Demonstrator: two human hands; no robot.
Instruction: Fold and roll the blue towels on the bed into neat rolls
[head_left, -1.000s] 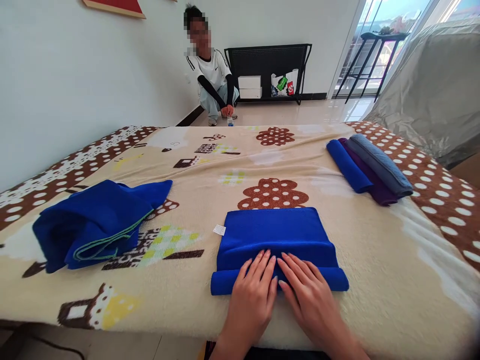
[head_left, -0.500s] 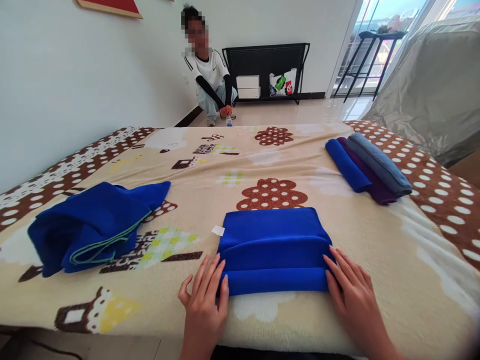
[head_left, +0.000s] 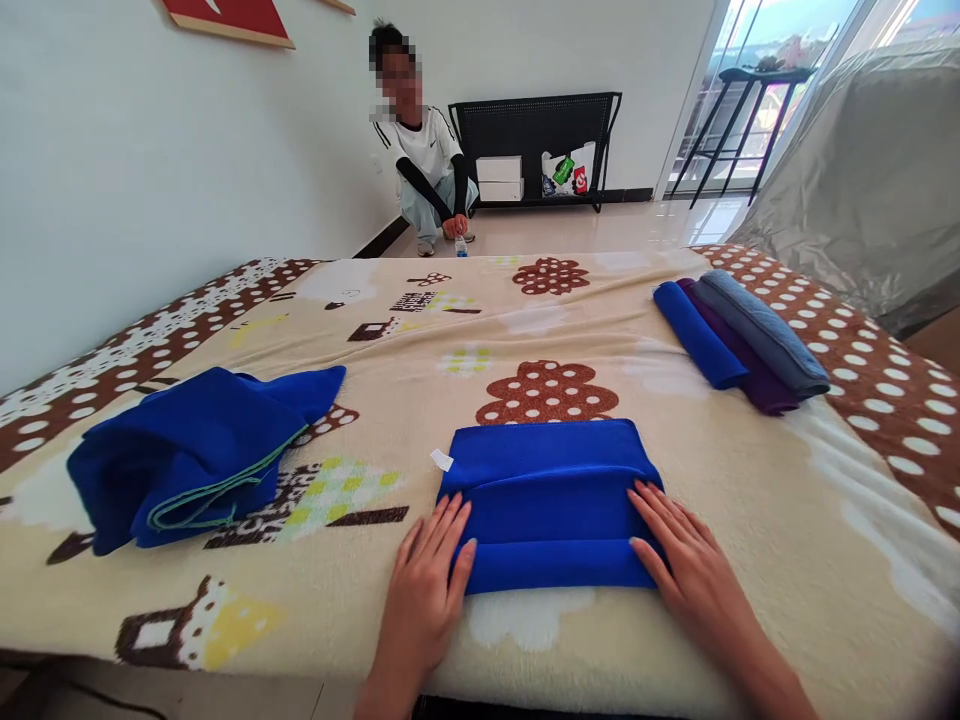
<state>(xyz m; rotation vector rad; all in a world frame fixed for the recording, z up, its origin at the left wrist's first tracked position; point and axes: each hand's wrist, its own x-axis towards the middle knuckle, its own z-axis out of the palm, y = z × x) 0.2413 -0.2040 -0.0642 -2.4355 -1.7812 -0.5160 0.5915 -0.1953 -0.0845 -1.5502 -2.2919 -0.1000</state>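
Note:
A folded blue cloth (head_left: 555,505) lies flat before me on the patterned blanket, its near edge turned over in a strip and a small white tag at its left side. My left hand (head_left: 431,570) rests on the cloth's lower left edge, fingers stretched out. On the opposite edge lies my right hand (head_left: 686,555), also flat with its fingertips on the fabric. Neither hand grips the cloth. Off to the left is a crumpled blue cloth (head_left: 202,450) with green edging.
Three rolled cloths lie side by side at the right: a blue roll (head_left: 697,335), a purple roll (head_left: 750,365) and a grey-blue roll (head_left: 765,330). The blanket (head_left: 420,390) covers the bed. Beyond it a person (head_left: 427,150) squats holding a bottle, beside a black rack (head_left: 532,125).
Both hands have moved inward, so their fingers now lie on the cloth rather than along its side edges. The view has tilted up slightly.

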